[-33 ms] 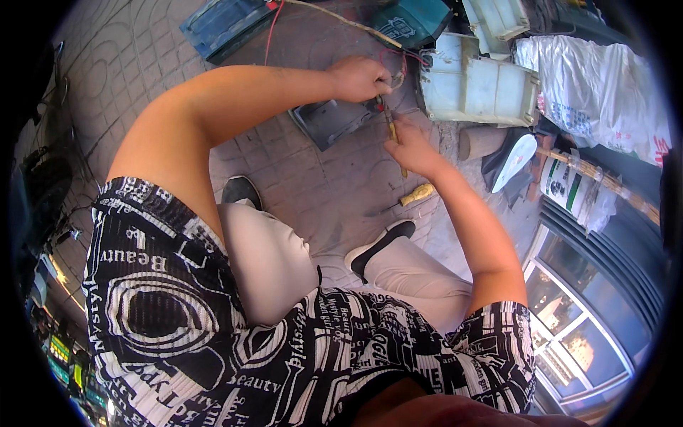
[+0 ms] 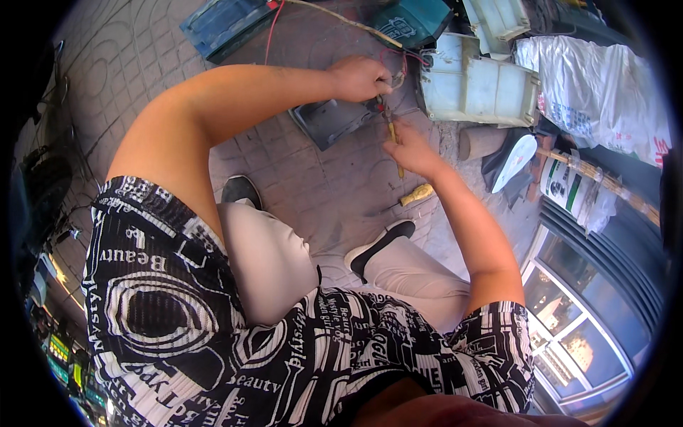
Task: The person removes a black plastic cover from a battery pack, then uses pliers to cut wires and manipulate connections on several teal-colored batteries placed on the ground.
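On a paved floor, the left hand appears to pinch a wire between thumb and fingers, its loop just beyond the fingertips. The right hand, fingers wrapped round a yellow-handled tool, probably pliers, brings the metal end close below that pinch; whether it bites the wire is too small to tell. Good work here likely means pinning the wire firmly, keeping left fingertips clear of the metal, and squeezing steadily rather than yanking. A dark panel lies below and left of the pinch, a green box beyond it, and a screwdriver nearer the body than the right-hand grip, best left clear of the feet.
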The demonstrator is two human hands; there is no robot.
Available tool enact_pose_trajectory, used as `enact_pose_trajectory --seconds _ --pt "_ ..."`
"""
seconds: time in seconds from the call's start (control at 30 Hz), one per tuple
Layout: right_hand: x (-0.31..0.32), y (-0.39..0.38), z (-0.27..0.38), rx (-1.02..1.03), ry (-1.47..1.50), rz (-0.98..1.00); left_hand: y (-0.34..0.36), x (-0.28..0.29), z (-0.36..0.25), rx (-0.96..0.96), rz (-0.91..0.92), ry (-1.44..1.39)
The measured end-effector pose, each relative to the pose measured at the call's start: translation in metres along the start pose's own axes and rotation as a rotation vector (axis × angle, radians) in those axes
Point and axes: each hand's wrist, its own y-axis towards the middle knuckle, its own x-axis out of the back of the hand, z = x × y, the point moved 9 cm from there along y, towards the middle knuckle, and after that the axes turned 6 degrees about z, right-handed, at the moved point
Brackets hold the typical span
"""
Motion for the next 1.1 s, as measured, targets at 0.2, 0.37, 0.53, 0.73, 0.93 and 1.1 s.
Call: enact_pose_trajectory --seconds 0.2,0.37,0.53,0.73,0.93,1.1 --pt "-0.04 0.002 -0.014 -0.151 0.71 0.198 0.001 -0.001 0.004 0.01 0.013 -0.027" --pt "-0.042 0.005 -0.018 -0.042 0.876 0.093 0.001 -0.001 0.006 -0.019 -0.028 -0.011" --pt "-0.012 -0.008 -0.016 -0.047 0.091 -0.096 0.002 -0.002 0.007 -0.042 -0.022 -0.029" --pt "0.024 -0.026 0.036 -0.121 -0.571 -0.121 0.0 0.001 0.002 -0.053 -0.04 0.0" --pt "0.032 -0.029 0.038 -0.077 -0.754 -0.15 -0.002 0.003 -0.001 -0.029 -0.021 -0.027" --pt "0.029 -0.027 0.044 -0.12 -0.873 -0.118 -0.002 0.003 0.0 -0.037 -0.029 -0.013"
